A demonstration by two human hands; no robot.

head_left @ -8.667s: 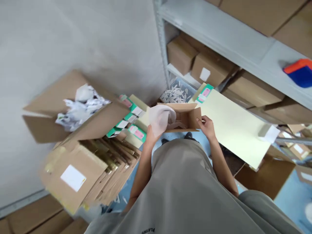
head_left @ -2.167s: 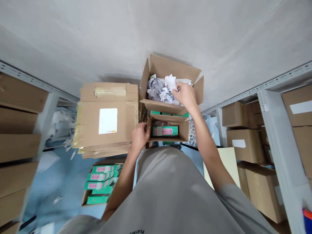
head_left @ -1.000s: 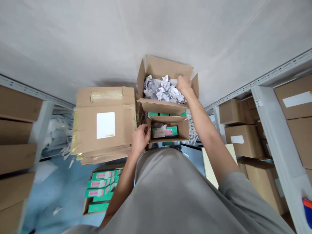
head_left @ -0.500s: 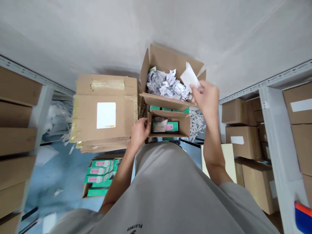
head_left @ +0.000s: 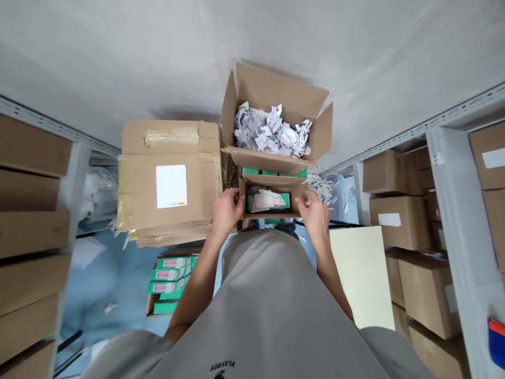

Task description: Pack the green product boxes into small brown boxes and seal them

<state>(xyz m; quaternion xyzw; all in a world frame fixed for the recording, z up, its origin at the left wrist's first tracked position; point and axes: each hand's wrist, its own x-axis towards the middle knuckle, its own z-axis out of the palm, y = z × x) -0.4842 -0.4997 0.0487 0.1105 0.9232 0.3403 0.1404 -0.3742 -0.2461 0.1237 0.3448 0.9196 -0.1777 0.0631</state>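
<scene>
Right in front of my body is a small open cardboard box [head_left: 272, 215]. Inside it lies a green product box [head_left: 286, 200], mostly covered by white paper pieces [head_left: 269, 199]. My left hand [head_left: 228, 210] grips the box's left side, thumb at the near edge and fingers behind the flap. At the opposite end, my right hand [head_left: 314, 212] holds the right side with its fingers curled over the edge. Just beyond stands a larger open carton [head_left: 272, 157] filled with crumpled paper [head_left: 278, 134].
A stack of flattened cardboard [head_left: 169, 142] with a white label lies to the left. Below it, a carton holds green and pink boxes [head_left: 168, 275]. Shelves of brown cartons [head_left: 394, 221] flank both sides. A pale yellow board [head_left: 361, 273] is at right, and paper shreds [head_left: 323, 188] lie behind.
My right hand has come down from beside the larger carton to the small box's right side. The white paper it held now lies in the small box. My left hand stays put.
</scene>
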